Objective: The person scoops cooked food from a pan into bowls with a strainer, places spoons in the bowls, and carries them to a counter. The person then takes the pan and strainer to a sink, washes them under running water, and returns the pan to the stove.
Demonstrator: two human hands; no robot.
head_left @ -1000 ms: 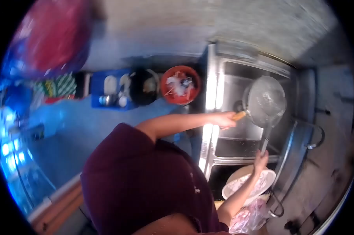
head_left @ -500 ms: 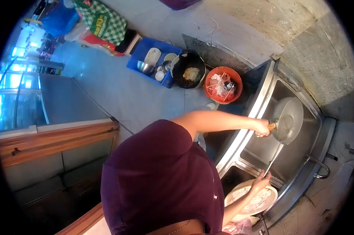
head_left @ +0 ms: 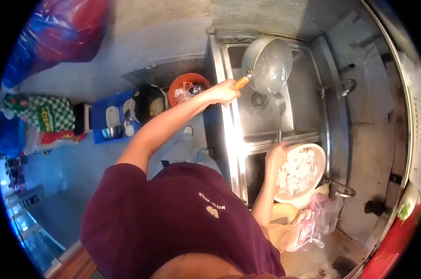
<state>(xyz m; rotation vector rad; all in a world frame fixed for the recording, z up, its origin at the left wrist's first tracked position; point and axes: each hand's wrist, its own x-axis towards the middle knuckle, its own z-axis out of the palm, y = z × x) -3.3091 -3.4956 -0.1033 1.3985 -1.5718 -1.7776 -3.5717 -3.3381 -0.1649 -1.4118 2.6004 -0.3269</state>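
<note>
My left hand (head_left: 223, 91) is closed round the wooden handle (head_left: 241, 83) of a grey metal wok (head_left: 268, 67). The wok is tilted over the steel sink (head_left: 308, 104), with a wet shine on its inside. Lower down, my right hand (head_left: 276, 157) grips a slim metal-handled utensil (head_left: 279, 136) that points toward the sink; its far end is too blurred to make out. Right beside that hand, a large pale bowl (head_left: 323, 162) holds many whitish, pinkish pieces of food (head_left: 298, 173).
Left of the sink stand a red bucket (head_left: 175, 83) of rubbish, a black pot (head_left: 145, 100) and a blue crate (head_left: 99, 111) of dishes. Two faucets (head_left: 347, 88) line the sink's right edge. Plastic bags (head_left: 313, 223) lie below the bowl.
My view has swung, shifting the scene within the frame. The utensil, which reached up to the wok's rim, is now apart from it. Both hands keep their holds.
</note>
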